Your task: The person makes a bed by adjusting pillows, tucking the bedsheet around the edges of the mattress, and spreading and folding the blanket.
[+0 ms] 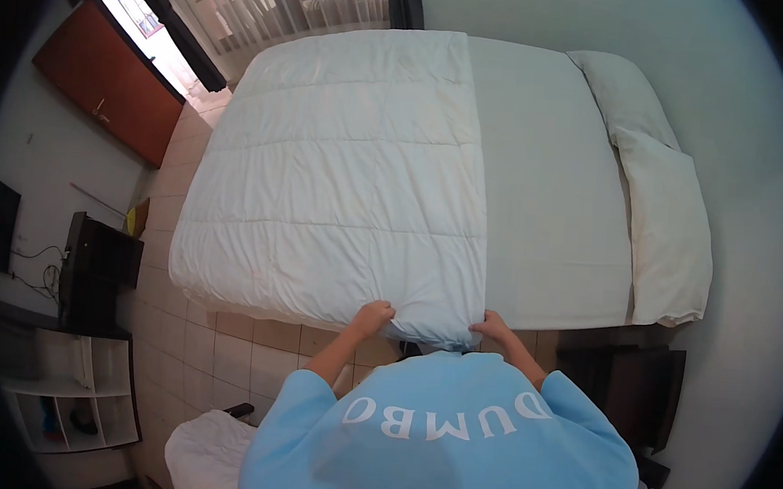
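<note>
A white quilted duvet (342, 170) covers the left and middle part of the bed, its straight top edge running across the mattress. My left hand (373, 319) is closed on the duvet's near side edge, thumb towards the corner. Close by on the right, my right hand (492, 326) pinches the duvet near its top corner. Between both hands the fabric is slightly bunched and hangs at the bed's side. A pale fitted sheet (552, 192) shows to the right of the duvet.
Two pillows (670, 226) lie along the wall at the right end. A dark bedside table (624, 393) stands near right. On the left are a shelf unit (78, 387), a dark cabinet (94, 271) and an open brown door (105, 84). White bedding (204, 457) lies behind my left side.
</note>
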